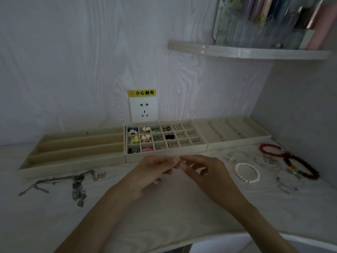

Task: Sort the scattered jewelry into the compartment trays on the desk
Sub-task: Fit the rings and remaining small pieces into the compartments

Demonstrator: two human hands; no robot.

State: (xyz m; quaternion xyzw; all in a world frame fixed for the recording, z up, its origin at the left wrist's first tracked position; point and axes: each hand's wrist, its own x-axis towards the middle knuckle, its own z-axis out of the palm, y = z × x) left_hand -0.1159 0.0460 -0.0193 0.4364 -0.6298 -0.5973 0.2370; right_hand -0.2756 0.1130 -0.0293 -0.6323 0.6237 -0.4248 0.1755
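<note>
**Both hands meeting in front of the grid tray**

The white desk (164, 207) runs under my arms, and three beige trays line its back edge against the wall. The long-slot tray (76, 152) sits left, the wide-slot tray (235, 133) right, and the grid tray (164, 139) between them, its left cells holding small flower, heart and dark pieces.

My left hand (155, 172) and right hand (202, 170) come together just before the grid tray, fingers curled, fingertips touching around something tiny and pale; I cannot tell what it is.

Right of my hands lie a dark bead bracelet (300, 168), a red bracelet (269, 150), a pearl bracelet (247, 172) and some clear pieces. Left of them lie tangled silver chains (78, 183).

Above the trays are a wall socket (143, 110) and its yellow warning label (141, 92).
</note>
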